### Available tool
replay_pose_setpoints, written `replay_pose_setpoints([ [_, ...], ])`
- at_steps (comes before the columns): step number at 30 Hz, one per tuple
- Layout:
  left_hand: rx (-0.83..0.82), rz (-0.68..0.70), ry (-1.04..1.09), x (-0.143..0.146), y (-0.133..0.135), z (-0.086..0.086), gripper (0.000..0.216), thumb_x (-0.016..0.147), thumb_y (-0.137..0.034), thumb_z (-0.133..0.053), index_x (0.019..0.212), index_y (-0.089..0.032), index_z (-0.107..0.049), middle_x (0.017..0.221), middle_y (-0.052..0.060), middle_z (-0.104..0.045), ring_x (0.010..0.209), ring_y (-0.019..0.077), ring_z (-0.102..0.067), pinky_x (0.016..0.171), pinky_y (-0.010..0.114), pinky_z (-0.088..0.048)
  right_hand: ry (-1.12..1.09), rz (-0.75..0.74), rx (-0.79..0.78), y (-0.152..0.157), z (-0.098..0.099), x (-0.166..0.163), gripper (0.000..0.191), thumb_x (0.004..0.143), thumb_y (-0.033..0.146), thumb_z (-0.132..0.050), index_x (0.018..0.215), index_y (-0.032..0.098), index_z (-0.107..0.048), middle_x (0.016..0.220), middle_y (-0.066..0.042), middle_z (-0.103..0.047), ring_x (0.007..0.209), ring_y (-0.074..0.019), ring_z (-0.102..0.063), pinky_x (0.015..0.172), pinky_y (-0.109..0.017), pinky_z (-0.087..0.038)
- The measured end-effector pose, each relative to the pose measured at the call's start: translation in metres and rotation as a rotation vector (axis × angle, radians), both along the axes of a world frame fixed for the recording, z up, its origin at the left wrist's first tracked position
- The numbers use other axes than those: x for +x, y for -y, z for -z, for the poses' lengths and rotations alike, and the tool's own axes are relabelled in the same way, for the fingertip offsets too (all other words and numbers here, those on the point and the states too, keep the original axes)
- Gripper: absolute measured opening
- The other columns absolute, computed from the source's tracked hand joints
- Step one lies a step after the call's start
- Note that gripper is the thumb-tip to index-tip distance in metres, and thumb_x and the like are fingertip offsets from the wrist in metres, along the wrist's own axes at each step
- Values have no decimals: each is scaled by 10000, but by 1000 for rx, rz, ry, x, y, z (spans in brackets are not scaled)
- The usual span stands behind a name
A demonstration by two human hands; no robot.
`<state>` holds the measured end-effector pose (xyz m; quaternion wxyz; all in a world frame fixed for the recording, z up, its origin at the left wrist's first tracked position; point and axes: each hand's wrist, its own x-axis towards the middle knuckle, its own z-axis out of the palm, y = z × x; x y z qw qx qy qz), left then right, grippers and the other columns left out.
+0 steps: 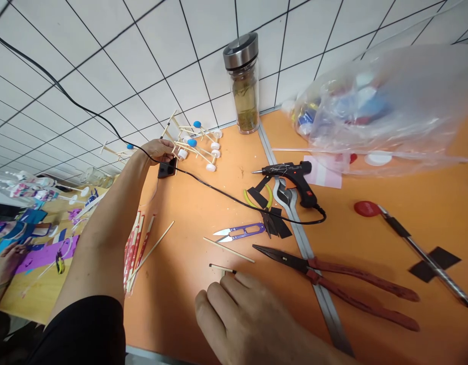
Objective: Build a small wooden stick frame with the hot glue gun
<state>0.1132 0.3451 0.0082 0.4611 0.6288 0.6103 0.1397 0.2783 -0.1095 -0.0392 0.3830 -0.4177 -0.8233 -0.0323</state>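
My left hand reaches to the back of the orange table, its fingers closed on a small model car of thin wooden sticks. Just beside it stands another stick model with white wheels and blue bottle caps. Low in the middle, my right hand is curled with its knuckles up. A short wooden stick with black bands pokes out from under its fingers; the fingertips are hidden. Beyond that hand lie a loose wooden stick and purple thread snips.
A black glue gun trails its cable across the table and over my left forearm. Long-nose pliers, a pen and red-wrapped sticks lie around. A tea bottle and plastic bag stand behind. Another person's hand is at left.
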Motion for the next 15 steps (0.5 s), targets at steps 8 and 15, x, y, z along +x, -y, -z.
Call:
replay_pose_setpoints([
  [8, -3, -7, 9, 0, -3, 2, 336, 499, -68, -1029, 660, -143, -745, 598, 35, -698, 496, 109, -620, 497, 193, -492, -9, 1, -2, 1, 0, -2, 93, 915, 101, -644, 942, 169, -702, 764, -21, -612, 627, -218, -544, 653, -399, -422],
  [15, -14, 14, -17, -2, -6, 1, 310, 517, -60, -1025, 666, -133, -763, 600, 40, -684, 509, 109, -608, 525, 214, -484, -13, -7, -5, 2, -2, -2, 115, 906, 89, -633, 952, 168, -703, 776, -27, -627, 638, -220, -555, 646, -402, -431],
])
